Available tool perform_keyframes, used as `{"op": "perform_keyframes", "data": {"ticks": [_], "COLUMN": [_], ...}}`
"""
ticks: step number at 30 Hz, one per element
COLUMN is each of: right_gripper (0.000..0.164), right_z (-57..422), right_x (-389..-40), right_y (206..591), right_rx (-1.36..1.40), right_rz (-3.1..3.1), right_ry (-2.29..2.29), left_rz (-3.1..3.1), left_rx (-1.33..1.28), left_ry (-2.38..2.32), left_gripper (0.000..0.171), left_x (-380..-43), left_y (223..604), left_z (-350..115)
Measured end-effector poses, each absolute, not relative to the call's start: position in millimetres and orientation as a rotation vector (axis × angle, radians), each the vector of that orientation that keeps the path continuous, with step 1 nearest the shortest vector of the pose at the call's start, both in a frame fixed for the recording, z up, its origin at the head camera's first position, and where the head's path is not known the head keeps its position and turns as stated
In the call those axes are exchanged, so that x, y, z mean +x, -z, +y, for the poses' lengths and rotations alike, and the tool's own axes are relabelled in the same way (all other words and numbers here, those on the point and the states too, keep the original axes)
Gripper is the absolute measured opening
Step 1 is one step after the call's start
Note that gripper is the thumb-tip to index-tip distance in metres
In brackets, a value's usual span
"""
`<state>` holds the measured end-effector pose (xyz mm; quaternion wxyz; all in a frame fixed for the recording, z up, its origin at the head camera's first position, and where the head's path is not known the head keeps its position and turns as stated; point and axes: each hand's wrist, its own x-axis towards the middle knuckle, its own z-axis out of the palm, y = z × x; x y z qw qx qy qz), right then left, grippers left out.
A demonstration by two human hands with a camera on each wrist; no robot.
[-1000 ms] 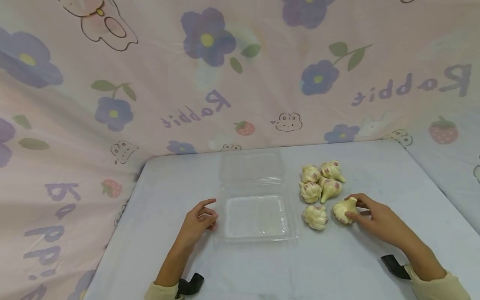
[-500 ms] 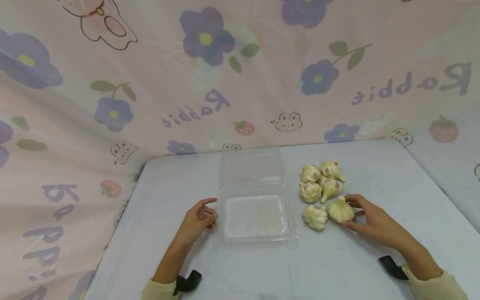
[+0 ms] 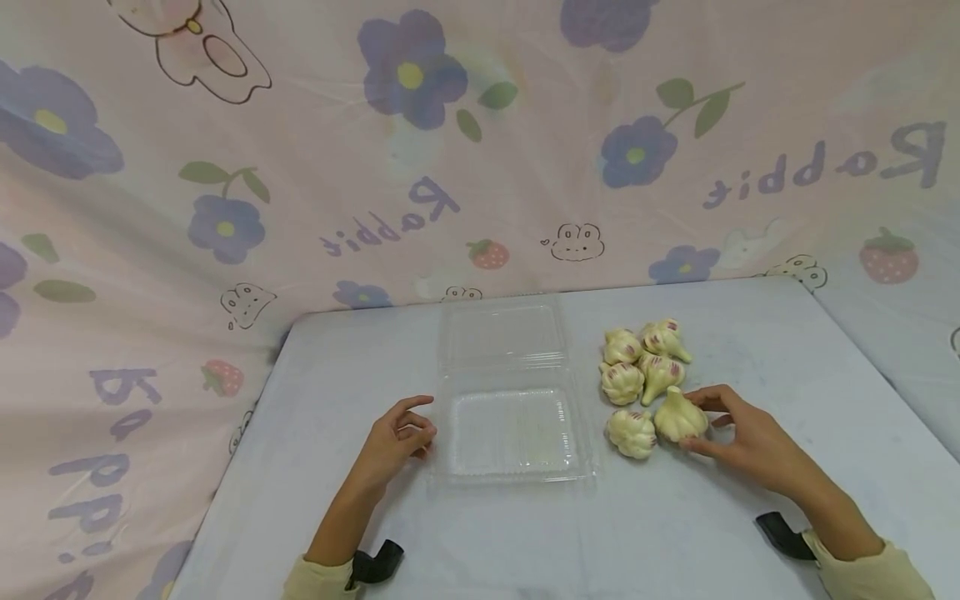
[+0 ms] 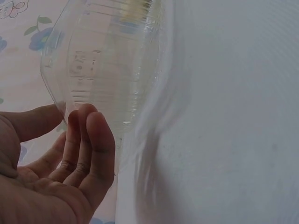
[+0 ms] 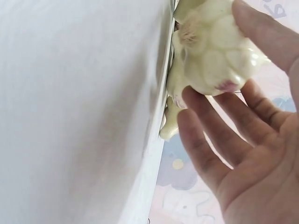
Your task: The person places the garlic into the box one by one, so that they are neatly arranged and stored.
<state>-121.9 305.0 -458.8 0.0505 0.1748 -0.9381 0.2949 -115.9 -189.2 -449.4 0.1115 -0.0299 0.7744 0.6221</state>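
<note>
My right hand [image 3: 746, 437] pinches a garlic bulb [image 3: 680, 415] between thumb and fingertips, its stem pointing up and away. The right wrist view shows that bulb [image 5: 217, 51] from its root side, with the thumb on one side and fingers on the other. Just left of it lies another garlic bulb [image 3: 631, 433]. Several more garlic bulbs [image 3: 622, 383] sit clustered behind. A clear plastic clamshell box [image 3: 510, 479] lies with its lid [image 3: 502, 333] folded back. My left hand [image 3: 393, 442] rests at the box's left edge, fingers loosely bent, fingertips right at the rim.
A white cloth [image 3: 360, 358] covers the table. Behind and to the left hangs a pink curtain [image 3: 300, 125] printed with flowers and rabbits. Black wrist mounts [image 3: 378, 562] sit below both hands, by the pale sleeves.
My right hand has drawn the garlic bulb slightly left, up against the neighbouring bulb, and its stem has turned from right to upward. The left hand stays in place.
</note>
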Motion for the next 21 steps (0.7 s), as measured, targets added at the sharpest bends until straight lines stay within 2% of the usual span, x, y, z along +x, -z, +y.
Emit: {"op": "perform_keyframes", "data": {"ticks": [21], "right_gripper": [0.057], "right_z": [300], "right_x": [-120], "right_y": [435], "right_rx": [0.601], "right_rz": [-2.718], "right_ry": [-0.999], "left_rz": [2.226], "left_rx": [-0.181], "left_ry": [-1.906], "left_gripper": [0.052], "left_x": [-123], "left_y": [450], "left_z": [-183]}}
